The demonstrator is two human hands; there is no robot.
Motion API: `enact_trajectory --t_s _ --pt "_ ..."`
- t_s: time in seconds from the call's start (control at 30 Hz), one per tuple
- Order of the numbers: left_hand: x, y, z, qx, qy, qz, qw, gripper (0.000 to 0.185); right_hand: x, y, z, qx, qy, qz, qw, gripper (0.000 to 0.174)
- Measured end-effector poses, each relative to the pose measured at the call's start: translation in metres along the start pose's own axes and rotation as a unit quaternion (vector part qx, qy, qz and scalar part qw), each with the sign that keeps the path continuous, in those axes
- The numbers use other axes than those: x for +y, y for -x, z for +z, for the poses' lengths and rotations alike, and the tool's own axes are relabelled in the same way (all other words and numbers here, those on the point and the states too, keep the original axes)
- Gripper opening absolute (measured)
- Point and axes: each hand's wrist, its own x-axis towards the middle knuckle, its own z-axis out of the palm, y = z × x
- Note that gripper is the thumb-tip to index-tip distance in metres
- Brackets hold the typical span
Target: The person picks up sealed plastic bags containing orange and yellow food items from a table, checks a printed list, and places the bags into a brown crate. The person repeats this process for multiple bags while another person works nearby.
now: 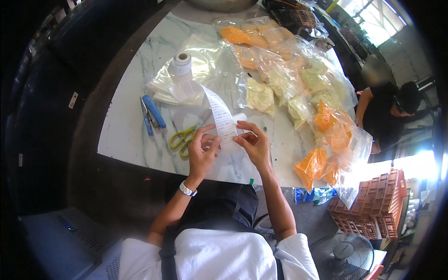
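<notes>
A long strip of printed white labels point(221, 111) curves down from the table toward me and bears writing. Its near end is pinched at the left edge by my left hand point(204, 150) and at the right edge by my right hand point(255, 145). A roll of white labels point(181, 64) stands upright on clear plastic bags point(210, 52) beyond the strip. Green-handled scissors point(180, 140) lie beside my left hand, partly hidden by it. Farther left rests a blue-handled tool point(153, 111), possibly a stapler, with a slim blue item along its left side.
Several clear bags with orange and yellow contents point(280, 73) cover the right of the marble-patterned table point(129, 133). One bag point(346, 196) overhangs the edge. Brown plastic crates point(371, 206) and a fan point(343, 250) stand at lower right. Another person point(379, 115) is beyond the table.
</notes>
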Motion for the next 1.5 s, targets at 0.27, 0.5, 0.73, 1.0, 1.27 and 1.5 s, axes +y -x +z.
enact_trajectory --t_s 0.27,0.5,0.73,1.0,1.27,1.5 --pt "-0.005 -0.005 -0.001 -0.007 0.015 -0.002 1.0 0.029 0.012 -0.004 -0.007 -0.004 0.009 -0.009 1.0 0.027" --pt "0.0 -0.016 -0.005 0.025 0.057 -0.06 0.996 0.017 -0.013 0.002 0.004 0.022 0.186 -0.133 0.973 0.019" --pt "-0.001 -0.017 -0.007 0.035 0.035 -0.072 0.996 0.011 -0.034 0.0 0.001 -0.003 0.244 -0.243 0.939 0.01" --pt "-0.01 -0.012 -0.011 0.03 -0.08 -0.022 0.996 0.011 -0.058 -0.08 -0.054 0.102 0.001 -0.123 0.987 0.007" --pt "-0.007 -0.007 -0.02 -0.065 -0.207 0.027 0.976 0.012 -0.034 -0.344 -0.066 0.042 0.099 -0.186 0.977 0.017" --pt "-0.005 -0.012 -0.025 -0.094 -0.212 0.056 0.971 0.013 -0.008 -0.504 -0.03 0.082 0.271 -0.132 0.95 0.018"
